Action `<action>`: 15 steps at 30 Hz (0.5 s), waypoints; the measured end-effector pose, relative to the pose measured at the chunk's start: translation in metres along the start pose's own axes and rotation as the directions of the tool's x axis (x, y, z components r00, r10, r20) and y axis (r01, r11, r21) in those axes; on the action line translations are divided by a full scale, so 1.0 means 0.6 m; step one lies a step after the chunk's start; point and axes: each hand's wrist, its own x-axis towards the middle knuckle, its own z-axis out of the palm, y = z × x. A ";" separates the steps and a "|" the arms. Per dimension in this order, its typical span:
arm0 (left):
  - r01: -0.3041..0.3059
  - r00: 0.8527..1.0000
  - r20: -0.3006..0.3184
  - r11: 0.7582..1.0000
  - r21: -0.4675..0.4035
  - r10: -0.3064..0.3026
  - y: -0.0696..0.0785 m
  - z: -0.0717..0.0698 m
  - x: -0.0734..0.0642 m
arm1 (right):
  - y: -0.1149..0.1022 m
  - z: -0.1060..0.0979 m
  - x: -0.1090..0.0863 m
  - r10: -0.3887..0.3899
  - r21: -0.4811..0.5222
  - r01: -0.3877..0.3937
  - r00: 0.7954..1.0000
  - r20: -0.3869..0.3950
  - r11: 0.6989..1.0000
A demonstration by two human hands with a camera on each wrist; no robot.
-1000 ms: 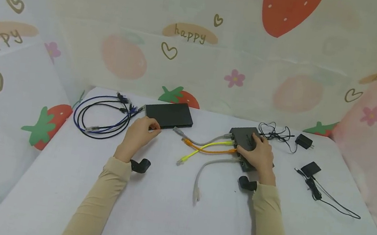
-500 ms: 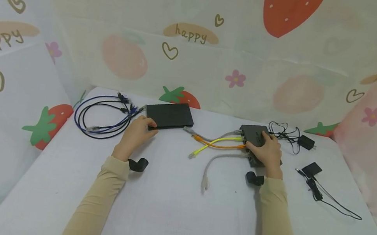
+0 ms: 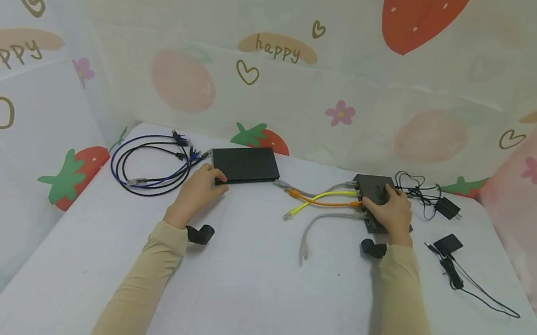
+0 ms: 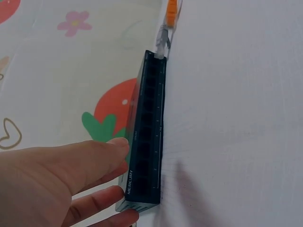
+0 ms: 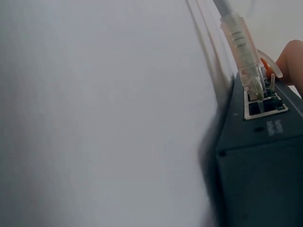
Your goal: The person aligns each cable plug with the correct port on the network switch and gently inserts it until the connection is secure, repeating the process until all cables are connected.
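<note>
A flat black network switch [image 3: 249, 162] lies at the back, its row of ports facing front in the left wrist view. My left hand [image 3: 201, 188] holds its left end; the thumb and fingers [image 4: 97, 201] are at the corner. My right hand [image 3: 393, 213] grips a smaller dark box [image 3: 372, 186], the thumb at its left edge and fingers over the top. Grey cables [image 3: 325, 216], a yellow cable [image 3: 312, 199] and an orange cable [image 3: 326, 203] run left from that box. In the right wrist view a clear plug [image 5: 244, 52] sits in a port.
Coiled black and blue cables [image 3: 122, 169] lie left of the switch. A black power adapter [image 3: 447, 208] with a tangled cord is at the back right. Nearer lies a small black box [image 3: 448, 244] with a looped cord. A printed cloth wall [image 3: 276, 101] stands behind the table.
My right hand has slid the dark box to the right and slightly back, its cables trailing along. My left hand has settled onto the switch's left corner, and the switch stays in place.
</note>
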 end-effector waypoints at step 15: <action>-0.056 0.998 -0.020 0.998 0.010 0.057 -0.004 0.007 0.002 | 0.002 -0.002 0.022 0.070 0.001 -0.070 0.997 -0.029 0.998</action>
